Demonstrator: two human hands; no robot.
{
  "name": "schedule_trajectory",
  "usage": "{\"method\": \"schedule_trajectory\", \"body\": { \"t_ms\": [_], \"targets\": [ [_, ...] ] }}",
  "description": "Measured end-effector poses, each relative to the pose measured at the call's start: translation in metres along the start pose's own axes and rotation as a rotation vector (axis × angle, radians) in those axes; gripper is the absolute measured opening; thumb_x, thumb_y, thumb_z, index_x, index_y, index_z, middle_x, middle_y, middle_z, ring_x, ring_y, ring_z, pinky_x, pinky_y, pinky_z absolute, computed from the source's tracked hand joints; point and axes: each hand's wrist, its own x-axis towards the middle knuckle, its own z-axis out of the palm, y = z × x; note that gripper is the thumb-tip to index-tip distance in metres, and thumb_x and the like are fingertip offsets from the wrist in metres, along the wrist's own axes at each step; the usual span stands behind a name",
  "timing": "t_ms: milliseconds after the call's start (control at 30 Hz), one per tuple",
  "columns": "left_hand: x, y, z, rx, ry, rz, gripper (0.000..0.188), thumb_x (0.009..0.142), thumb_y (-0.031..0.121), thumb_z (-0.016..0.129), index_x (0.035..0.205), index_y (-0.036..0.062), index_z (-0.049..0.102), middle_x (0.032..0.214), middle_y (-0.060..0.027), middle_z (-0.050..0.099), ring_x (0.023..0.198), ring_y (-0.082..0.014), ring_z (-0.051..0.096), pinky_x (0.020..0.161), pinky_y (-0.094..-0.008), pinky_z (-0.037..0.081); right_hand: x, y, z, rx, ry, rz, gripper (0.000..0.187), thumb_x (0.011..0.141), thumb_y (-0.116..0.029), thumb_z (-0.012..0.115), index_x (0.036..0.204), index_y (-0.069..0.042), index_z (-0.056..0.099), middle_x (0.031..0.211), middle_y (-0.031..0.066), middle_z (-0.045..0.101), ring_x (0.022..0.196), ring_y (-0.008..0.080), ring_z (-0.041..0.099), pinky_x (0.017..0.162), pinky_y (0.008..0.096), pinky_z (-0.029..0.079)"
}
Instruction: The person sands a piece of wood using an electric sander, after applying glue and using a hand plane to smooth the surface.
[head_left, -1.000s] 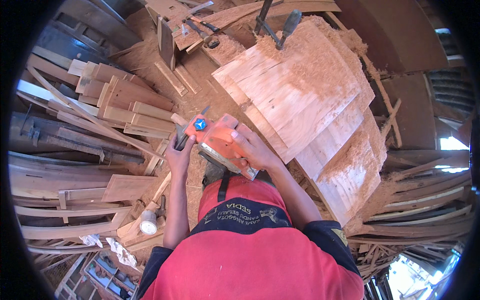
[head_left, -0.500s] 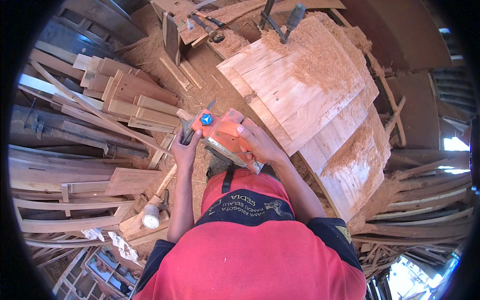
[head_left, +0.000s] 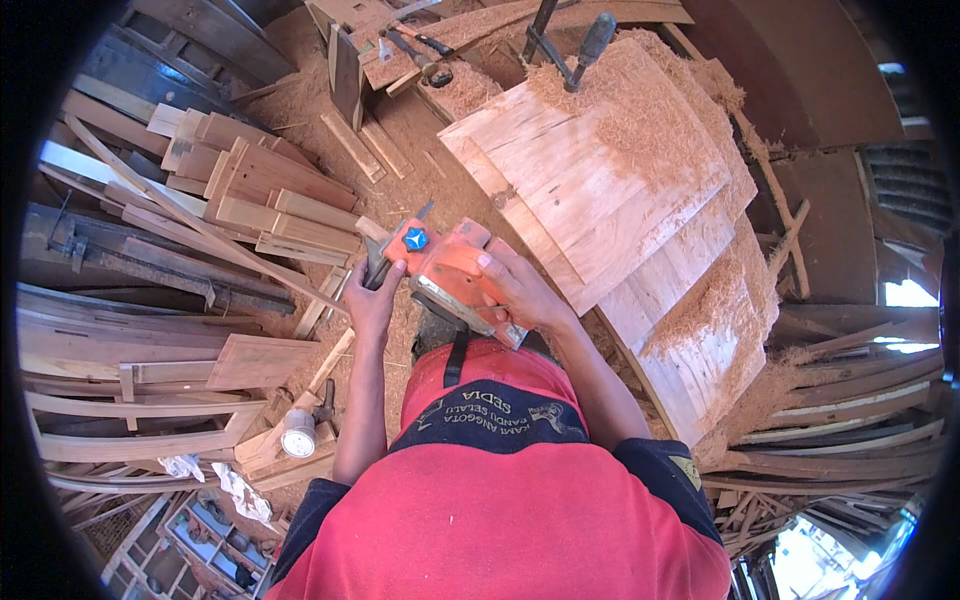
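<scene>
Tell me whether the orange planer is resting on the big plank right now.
No: the planer is held up near the body by both hands, left and right, short of the plank.

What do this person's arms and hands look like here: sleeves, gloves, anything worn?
Both hands are bare: no gloves on the left hand or the right hand, and no watch, ring or wristband shows. The forearms are uncovered too. The red shirt has short sleeves that end in dark navy cuffs above the elbows, with a matching dark panel across the chest.
</scene>
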Motion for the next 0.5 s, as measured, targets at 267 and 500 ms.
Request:
{"method": "schedule_trajectory", "body": {
  "t_ms": [267, 500],
  "targets": [
    [0.0, 0.005, -0.002, 0.036, -0.007, -0.019, 0.063, 0.079, 0.031, 0.086, 0.12, -0.0097, 0.063, 0.104, -0.0127, 0.07, 0.091, -0.0158, 0.065, 0.082, -0.0303, 0.052, 0.0, -0.004, -0.001, -0.01, -0.032, 0.021, 0.061, 0.102, -0.055, 0.047, 0.128, 0.0, 0.052, 0.089, 0.0033, 0.057, 0.062, 0.0052, 0.051, 0.043, 0.0216, 0.038],
    [0.003, -0.006, -0.004, -0.008, -0.007, 0.006, 0.06, 0.079, 0.03, 0.086, 0.12, -0.0077, 0.064, 0.103, -0.0112, 0.071, 0.091, -0.0153, 0.065, 0.081, -0.0306, 0.052, -0.001, -0.007, 0.003, 0.007, -0.057, 0.01, 0.061, 0.103, -0.052, 0.046, 0.13, 0.001, 0.052, 0.093, 0.0056, 0.058, 0.066, 0.0077, 0.054, 0.046, 0.0238, 0.041]
  ]
}}
